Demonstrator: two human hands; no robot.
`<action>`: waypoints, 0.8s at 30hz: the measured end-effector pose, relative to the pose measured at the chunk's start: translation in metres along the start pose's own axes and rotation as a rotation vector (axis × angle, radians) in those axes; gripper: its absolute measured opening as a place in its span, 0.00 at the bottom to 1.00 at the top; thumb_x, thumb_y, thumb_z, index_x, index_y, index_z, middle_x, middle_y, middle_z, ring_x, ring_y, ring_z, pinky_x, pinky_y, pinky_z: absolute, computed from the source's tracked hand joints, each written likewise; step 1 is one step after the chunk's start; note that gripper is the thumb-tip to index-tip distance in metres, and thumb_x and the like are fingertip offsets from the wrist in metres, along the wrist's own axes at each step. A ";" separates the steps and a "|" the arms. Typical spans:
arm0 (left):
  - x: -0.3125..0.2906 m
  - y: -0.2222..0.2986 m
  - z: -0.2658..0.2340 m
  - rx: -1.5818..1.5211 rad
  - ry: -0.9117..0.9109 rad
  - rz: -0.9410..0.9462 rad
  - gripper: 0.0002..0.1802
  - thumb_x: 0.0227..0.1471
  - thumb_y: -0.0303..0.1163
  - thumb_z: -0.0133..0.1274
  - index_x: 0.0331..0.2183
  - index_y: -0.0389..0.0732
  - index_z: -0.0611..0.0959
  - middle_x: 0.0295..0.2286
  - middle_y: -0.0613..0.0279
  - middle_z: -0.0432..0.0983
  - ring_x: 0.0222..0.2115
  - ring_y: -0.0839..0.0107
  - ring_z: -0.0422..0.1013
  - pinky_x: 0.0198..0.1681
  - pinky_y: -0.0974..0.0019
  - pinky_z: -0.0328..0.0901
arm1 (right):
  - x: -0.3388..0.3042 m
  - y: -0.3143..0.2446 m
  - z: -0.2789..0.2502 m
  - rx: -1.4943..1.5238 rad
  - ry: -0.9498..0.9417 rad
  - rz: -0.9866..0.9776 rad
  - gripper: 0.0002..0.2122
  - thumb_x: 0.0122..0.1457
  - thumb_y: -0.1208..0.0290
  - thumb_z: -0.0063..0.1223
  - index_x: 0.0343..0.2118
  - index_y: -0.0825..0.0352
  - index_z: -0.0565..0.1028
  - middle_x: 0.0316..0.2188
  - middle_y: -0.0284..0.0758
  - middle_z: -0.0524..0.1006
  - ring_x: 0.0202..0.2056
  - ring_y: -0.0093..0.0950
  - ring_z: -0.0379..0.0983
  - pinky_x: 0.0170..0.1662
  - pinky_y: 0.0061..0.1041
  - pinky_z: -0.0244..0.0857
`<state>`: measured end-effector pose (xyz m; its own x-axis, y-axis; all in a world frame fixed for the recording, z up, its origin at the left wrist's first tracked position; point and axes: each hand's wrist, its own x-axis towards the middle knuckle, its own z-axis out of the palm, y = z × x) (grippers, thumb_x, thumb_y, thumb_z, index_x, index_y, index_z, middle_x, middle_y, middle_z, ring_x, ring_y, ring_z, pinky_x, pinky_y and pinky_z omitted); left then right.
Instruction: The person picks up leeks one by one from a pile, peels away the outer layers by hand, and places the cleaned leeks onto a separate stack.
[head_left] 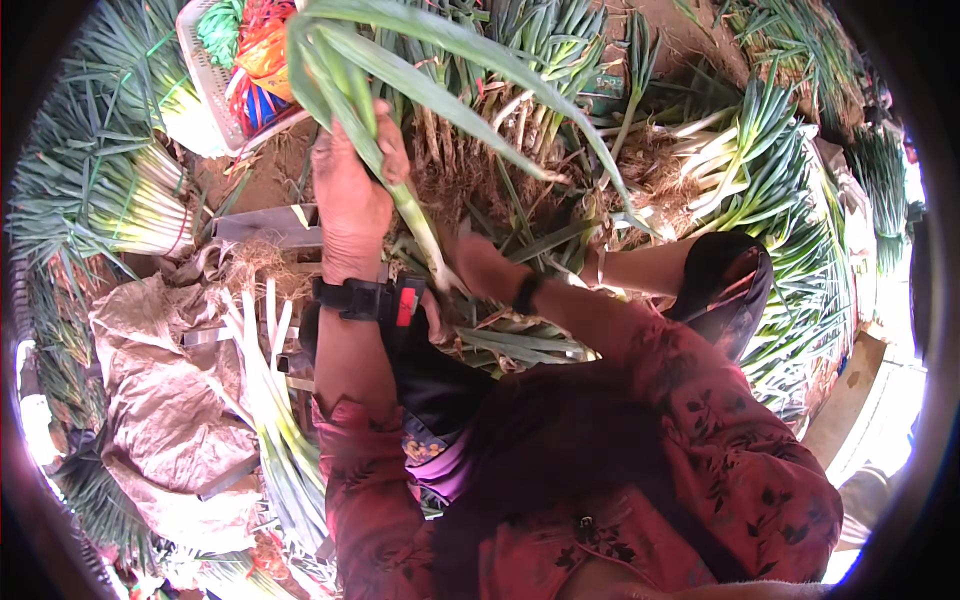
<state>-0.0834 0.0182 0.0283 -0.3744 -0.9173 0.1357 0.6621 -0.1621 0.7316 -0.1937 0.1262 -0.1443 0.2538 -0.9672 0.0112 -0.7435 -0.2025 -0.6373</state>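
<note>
My left hand (348,195) is closed around a big green onion (415,218), holding it at a slant. Its long green leaves arch up and to the right, while the pale root end points down toward my lap. Beside that lower end is my right hand (485,268), smeared by motion. Its fingers cannot be made out, nor whether they touch the stalk. Several loose green onions (268,370) lie left of my left forearm, roots pointing away from me.
A pale plastic basket (208,95) with coloured ties stands at the far left. Below it lies a tied onion bundle (150,210). A crumpled brown sack (165,400) is at the left. Onions with dirty roots (665,180) are heaped ahead and right, beside my bent knee.
</note>
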 end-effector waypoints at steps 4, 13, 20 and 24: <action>-0.001 0.017 -0.018 0.029 0.067 0.145 0.17 0.56 0.41 0.47 0.39 0.36 0.75 0.23 0.60 0.73 0.20 0.72 0.67 0.21 0.69 0.63 | -0.112 0.061 0.027 -0.121 -0.572 0.012 0.10 0.53 0.70 0.46 0.38 0.63 0.73 0.28 0.45 0.75 0.35 0.42 0.74 0.38 0.40 0.66; 0.002 0.008 -0.020 0.127 0.259 0.128 0.17 0.53 0.28 0.50 0.45 0.33 0.73 0.35 0.51 0.76 0.28 0.64 0.74 0.33 0.63 0.71 | 0.002 -0.011 -0.105 1.208 0.177 0.208 0.10 0.55 0.72 0.54 0.39 0.68 0.72 0.31 0.38 0.73 0.33 0.31 0.71 0.40 0.29 0.66; 0.005 -0.002 -0.021 0.098 0.174 0.032 0.18 0.50 0.22 0.50 0.45 0.34 0.72 0.36 0.52 0.76 0.30 0.67 0.72 0.36 0.64 0.69 | 0.030 -0.040 -0.119 0.581 0.208 -0.239 0.10 0.52 0.72 0.58 0.33 0.68 0.70 0.31 0.32 0.73 0.34 0.21 0.70 0.40 0.21 0.64; 0.003 -0.002 -0.022 0.112 0.199 -0.016 0.18 0.49 0.23 0.52 0.44 0.35 0.73 0.34 0.54 0.75 0.30 0.68 0.72 0.35 0.65 0.69 | 0.023 -0.048 -0.119 0.452 0.166 -0.190 0.09 0.50 0.75 0.59 0.30 0.67 0.69 0.28 0.32 0.72 0.31 0.22 0.70 0.38 0.21 0.65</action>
<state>-0.0715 0.0081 0.0119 -0.2414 -0.9704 -0.0024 0.5767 -0.1454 0.8039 -0.2257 0.0957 -0.0218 0.2294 -0.9385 0.2580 -0.3428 -0.3260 -0.8810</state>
